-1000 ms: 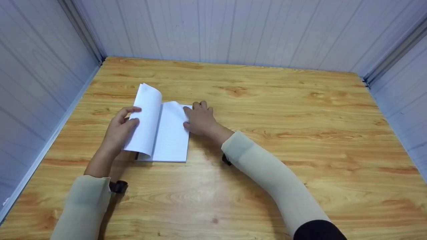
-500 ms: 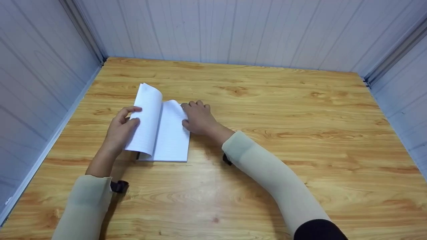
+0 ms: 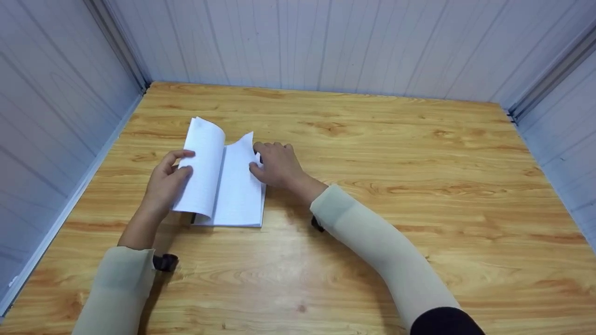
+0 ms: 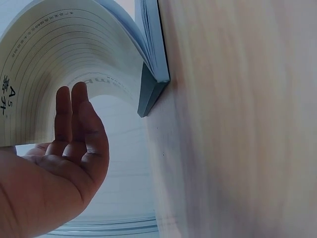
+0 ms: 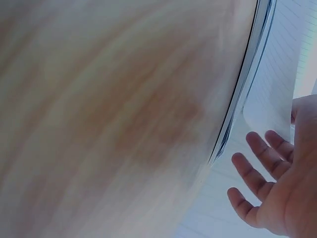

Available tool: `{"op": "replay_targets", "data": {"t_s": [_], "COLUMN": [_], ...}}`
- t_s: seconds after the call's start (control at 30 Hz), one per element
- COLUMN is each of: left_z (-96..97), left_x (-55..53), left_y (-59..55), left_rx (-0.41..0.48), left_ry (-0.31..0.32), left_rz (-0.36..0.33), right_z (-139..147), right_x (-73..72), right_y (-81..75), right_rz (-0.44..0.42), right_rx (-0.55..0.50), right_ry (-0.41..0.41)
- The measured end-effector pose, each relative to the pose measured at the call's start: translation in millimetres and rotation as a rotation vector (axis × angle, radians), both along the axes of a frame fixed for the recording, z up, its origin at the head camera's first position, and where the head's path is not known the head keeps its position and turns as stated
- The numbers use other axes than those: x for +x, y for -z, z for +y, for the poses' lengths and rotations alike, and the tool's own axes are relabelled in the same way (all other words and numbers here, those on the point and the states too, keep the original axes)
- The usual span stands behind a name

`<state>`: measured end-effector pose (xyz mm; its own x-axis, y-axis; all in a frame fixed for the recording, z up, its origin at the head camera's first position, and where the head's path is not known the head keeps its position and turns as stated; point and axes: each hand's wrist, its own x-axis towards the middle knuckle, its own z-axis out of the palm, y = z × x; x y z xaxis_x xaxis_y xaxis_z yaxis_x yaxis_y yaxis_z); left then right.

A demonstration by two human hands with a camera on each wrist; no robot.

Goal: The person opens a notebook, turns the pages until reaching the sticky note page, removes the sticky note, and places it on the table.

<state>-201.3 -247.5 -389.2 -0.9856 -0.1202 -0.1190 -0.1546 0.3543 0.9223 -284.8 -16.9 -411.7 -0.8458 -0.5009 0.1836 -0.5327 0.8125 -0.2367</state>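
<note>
An open notebook (image 3: 240, 200) with lined white pages lies left of centre on the table. My left hand (image 3: 163, 186) pinches a stack of turned pages (image 3: 202, 163) between thumb and fingers, so the stack curves up over the left side. Printed ruling and "A5" show on its underside in the left wrist view, beside the dark cover (image 4: 152, 89). At the notebook's upper right, my right hand (image 3: 279, 166) holds a raised page (image 5: 272, 94), thumb on its near face and other fingers behind. That page's top corner stands up above the sheets beneath.
A wood-grain table (image 3: 372, 232) spreads around the notebook, mostly to the right. White panel walls (image 3: 302, 42) border it at the back and sides. A small dark device (image 3: 165, 262) sits at the left cuff.
The right-hand page has risen, its top corner now standing pointed instead of softly curled. My right thumb has shifted slightly left over it. My left hand keeps its hold on the turned stack.
</note>
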Motion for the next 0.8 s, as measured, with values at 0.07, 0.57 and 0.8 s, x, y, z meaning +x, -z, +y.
{"op": "replay_targets", "data": {"t_s": [0.07,0.57,0.8], "left_z": [-0.3,0.9,1.6], "left_x": [-0.3,0.4,1.1], "left_y": [0.2,-0.8,-1.3], "left_rx": [-0.004,0.000,0.012], "left_ry": [0.001,-0.016,-0.009], "left_rz": [-0.001,0.009,0.015], "right_z": [0.2,-1.7,-3.6], "right_x": [0.0,5.4,8.4], "right_y": [-0.6,-1.2,-1.7], "right_rz": [0.005,0.168,0.101], "right_rx": [-0.044,-0.128,-0.053], "right_ry": [-0.003,-0.250,-0.367]}}
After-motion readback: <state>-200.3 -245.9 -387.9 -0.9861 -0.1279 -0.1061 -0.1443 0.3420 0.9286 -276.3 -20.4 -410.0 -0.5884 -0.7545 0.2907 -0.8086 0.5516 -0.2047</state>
